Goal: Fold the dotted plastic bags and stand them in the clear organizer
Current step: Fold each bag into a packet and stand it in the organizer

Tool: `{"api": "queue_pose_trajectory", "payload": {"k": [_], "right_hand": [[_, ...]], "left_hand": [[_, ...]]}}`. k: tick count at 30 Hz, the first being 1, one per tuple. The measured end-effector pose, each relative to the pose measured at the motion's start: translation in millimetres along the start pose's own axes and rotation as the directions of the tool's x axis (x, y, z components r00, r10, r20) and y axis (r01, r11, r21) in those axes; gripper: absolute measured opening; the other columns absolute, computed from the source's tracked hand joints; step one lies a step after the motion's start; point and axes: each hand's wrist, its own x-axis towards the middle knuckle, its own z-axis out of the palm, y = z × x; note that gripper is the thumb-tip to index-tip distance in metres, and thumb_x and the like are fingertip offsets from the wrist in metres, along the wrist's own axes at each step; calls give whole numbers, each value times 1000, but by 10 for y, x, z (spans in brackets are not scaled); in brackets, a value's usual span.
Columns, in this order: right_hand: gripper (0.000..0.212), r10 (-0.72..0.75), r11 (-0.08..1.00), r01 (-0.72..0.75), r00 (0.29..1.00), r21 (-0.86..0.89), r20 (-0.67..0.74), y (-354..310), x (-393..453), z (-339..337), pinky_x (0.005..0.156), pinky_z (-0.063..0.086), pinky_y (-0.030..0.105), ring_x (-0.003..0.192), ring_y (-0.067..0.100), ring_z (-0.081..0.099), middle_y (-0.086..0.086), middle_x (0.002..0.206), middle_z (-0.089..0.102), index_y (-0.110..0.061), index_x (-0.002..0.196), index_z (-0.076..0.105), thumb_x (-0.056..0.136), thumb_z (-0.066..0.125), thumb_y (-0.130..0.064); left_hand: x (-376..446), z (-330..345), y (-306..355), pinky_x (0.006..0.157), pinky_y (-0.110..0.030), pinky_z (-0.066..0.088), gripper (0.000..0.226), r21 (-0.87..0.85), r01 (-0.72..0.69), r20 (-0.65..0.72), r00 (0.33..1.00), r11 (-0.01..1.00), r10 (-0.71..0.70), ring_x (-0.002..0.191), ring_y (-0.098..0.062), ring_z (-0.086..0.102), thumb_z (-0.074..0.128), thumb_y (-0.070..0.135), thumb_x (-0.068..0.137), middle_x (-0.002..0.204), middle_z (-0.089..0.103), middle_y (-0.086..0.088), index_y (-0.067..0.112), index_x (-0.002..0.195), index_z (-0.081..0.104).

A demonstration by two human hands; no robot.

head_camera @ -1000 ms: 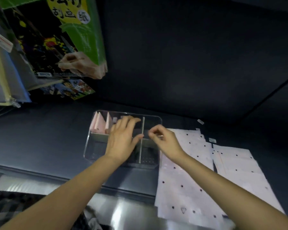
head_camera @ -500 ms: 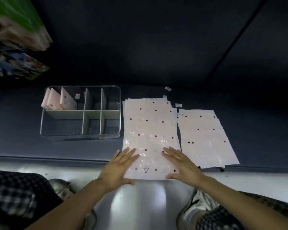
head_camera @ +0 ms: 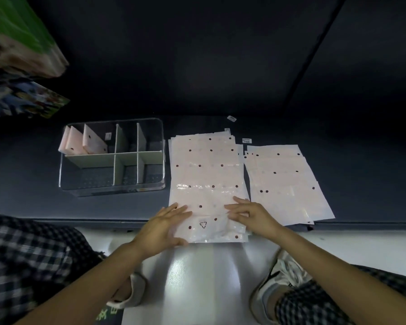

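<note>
Pressing both hands flat on the near end of the left stack of dotted bags (head_camera: 206,174). My left hand (head_camera: 165,227) lies on the stack's near left corner, fingers straight and spread, thumb just beside the near edge. My right hand (head_camera: 251,214) rests on the near right side, fingers loosely stretched out toward the left, tips touching the plastic. Neither hand grips or pinches anything that I can see. The top bag has a small triangle mark (head_camera: 203,224) between my two hands. The stack's near end hangs past the edge of the dark worktop (head_camera: 33,200).

A second stack of dotted bags (head_camera: 286,181) lies flat just right of the first one, angled a bit, not touched.

The clear organizer (head_camera: 63,174) stands on the worktop just left of the first stack, with white dividers making compartments. Three folded bags (head_camera: 85,141) stand leaning in its far left compartment.

Small labels (head_camera: 231,118) lie on the worktop beyond the stacks. Blurry colourful packages (head_camera: 21,43) sit at far left. My checked trousers (head_camera: 26,259) and sneakers (head_camera: 277,285) show over the pale floor (head_camera: 197,277) below.
</note>
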Motion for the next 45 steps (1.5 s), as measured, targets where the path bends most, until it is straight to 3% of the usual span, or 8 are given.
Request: {"api": "queue_pose_trajectory", "payload": {"k": [8, 12, 16, 21, 25, 32, 42, 45], "right_hand": [[14, 178, 919, -210, 976, 333, 123, -421, 51, -299, 67, 42, 9, 76, -1, 61, -10, 77, 70, -15, 83, 73, 90, 62, -18], [10, 248, 830, -303, 952, 467, 178, -477, 87, -369, 78, 48, 22, 83, 15, 65, 6, 88, 71, -7, 89, 71, 88, 62, -13], [20, 272, 765, -327, 945, 555, 183, -468, 108, -397, 77, 54, 23, 85, 16, 67, 8, 95, 72, -6, 94, 70, 91, 59, -22], [62, 287, 870, -268, 958, 414, 17, -532, 251, -658, 85, 49, 31, 97, 18, 64, -3, 99, 69, -23, 106, 69, 75, 42, -71], [34, 204, 948, -170, 973, 269, -104, -638, 511, -833, 78, 49, 20, 97, 9, 62, -7, 103, 66, -24, 105, 67, 81, 65, -48], [17, 210, 955, -256, 940, -150, -269, -412, 1109, -652, 81, 41, 24, 96, 18, 55, 3, 107, 62, -6, 100, 67, 87, 64, -17], [18, 271, 912, -354, 899, -208, -344, -192, 1340, -494, 82, 39, 24, 107, 22, 53, 5, 116, 61, -11, 104, 65, 90, 60, -21], [26, 7, 817, -305, 854, -490, -519, -332, 1164, -332, 93, 39, 31, 115, 27, 47, 7, 120, 58, -13, 114, 62, 89, 61, -21]], "left_hand": [[-4, -497, 202, 97, -7, 34, 82, -364, 76, 156, 988, 928, -20, 124, 4, 44, 86, 22, 65, 134, 46, 25, 37, 134, 44], [-23, -577, 132, 105, -26, 40, 69, -427, 139, 262, 965, 894, -25, 119, -6, 52, 81, 10, 70, 130, 57, 9, 21, 132, 51], [77, -448, 102, 87, -33, 53, 11, -659, 178, 9, 973, 731, -229, 95, -20, 66, 63, 7, 89, 100, 71, -4, 14, 96, 68], [310, -390, 122, 73, -21, 54, 18, -769, 153, -133, 911, 621, -390, 87, -14, 68, 55, 14, 94, 96, 72, 0, 10, 106, 67], [499, -411, 215, 75, -32, 57, 15, -821, 135, -173, 867, 554, -468, 89, -22, 68, 50, 16, 97, 95, 70, -4, 13, 102, 64], [545, -188, 412, 107, -39, 38, 57, -260, 109, -603, 758, 959, -250, 132, -21, 41, 58, 22, 92, 148, 38, 1, 16, 144, 34], [353, 269, 139, 108, -41, 18, 68, 439, -29, -203, 970, 898, 131, 138, -29, 30, 27, 62, 92, 151, 32, -8, 19, 144, 39], [321, 278, 84, 108, -42, 16, 70, 488, -37, -147, 981, 872, 124, 139, -32, 27, 25, 67, 91, 152, 28, -10, 24, 146, 32]]}}
